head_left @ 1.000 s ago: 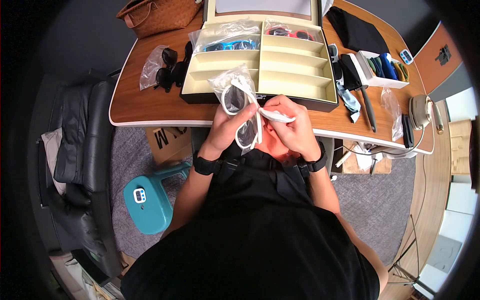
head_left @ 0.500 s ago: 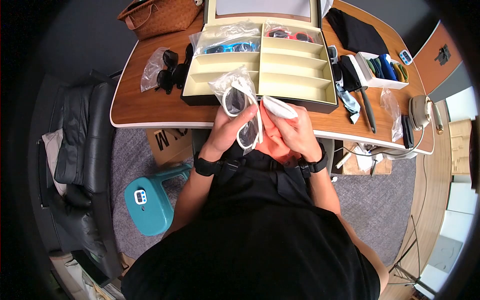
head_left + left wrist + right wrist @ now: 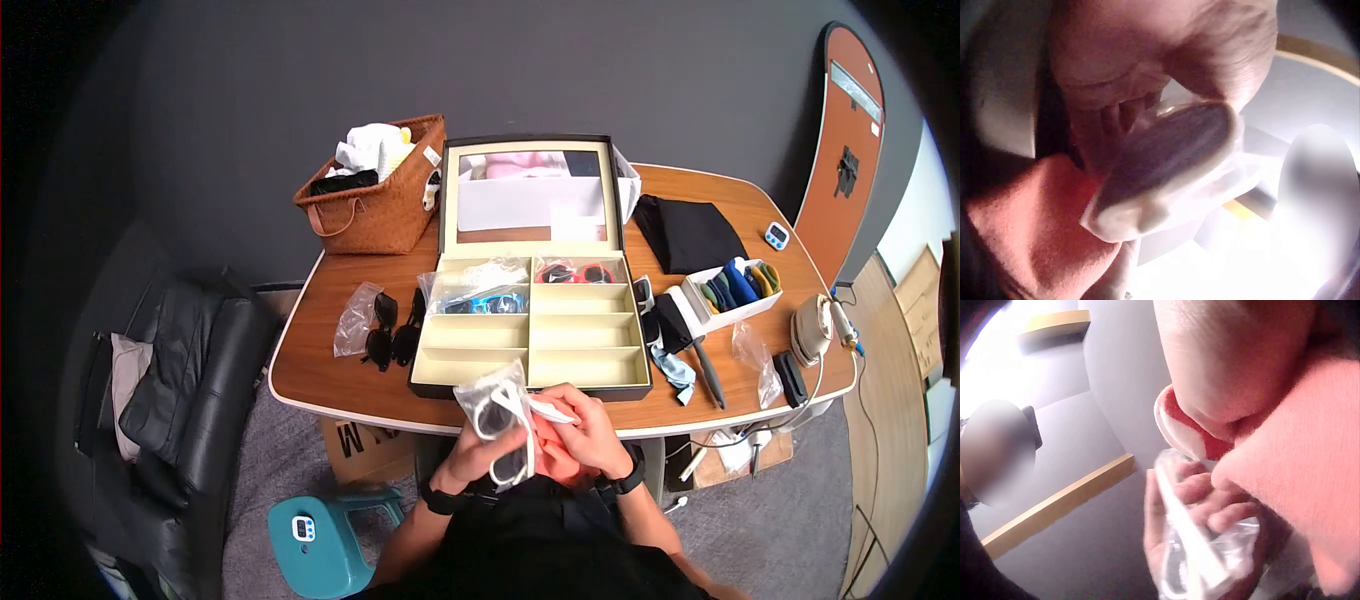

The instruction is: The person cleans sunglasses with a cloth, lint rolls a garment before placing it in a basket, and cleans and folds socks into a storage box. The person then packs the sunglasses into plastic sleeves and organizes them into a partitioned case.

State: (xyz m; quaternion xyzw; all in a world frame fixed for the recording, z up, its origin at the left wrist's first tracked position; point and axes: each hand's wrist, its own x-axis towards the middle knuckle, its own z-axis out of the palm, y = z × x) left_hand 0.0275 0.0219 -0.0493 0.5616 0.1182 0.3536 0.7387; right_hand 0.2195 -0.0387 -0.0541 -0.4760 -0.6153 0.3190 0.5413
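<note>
Just in front of the display box [image 3: 590,372], my left hand [image 3: 470,462] grips white-framed sunglasses [image 3: 495,420] inside a clear plastic bag. A dark lens [image 3: 1172,147] fills the middle of the left wrist view. Close beside it, my right hand [image 3: 592,440] pinches a coral cloth item [image 3: 553,457] that has a white end piece [image 3: 548,411]. From the right wrist, the coral fabric [image 3: 1304,462] hangs below the fingers, and the white-edged piece [image 3: 1179,428] shows red inside. Whether the cloth is a sock or something else I cannot tell.
Bagged blue sunglasses [image 3: 497,304] and red sunglasses [image 3: 577,273] lie in the box's back compartments. Black sunglasses [image 3: 380,335] sit to its left, near a wicker basket [image 3: 385,220]. Rightward are a white box of rolled cloths [image 3: 712,318], a dark-handled tool [image 3: 710,378] and a corded appliance [image 3: 808,330].
The head view has tilted up, showing more wall and basket. The white end of the coral item was first turned up in my right hand. Both hands keep their holds.
</note>
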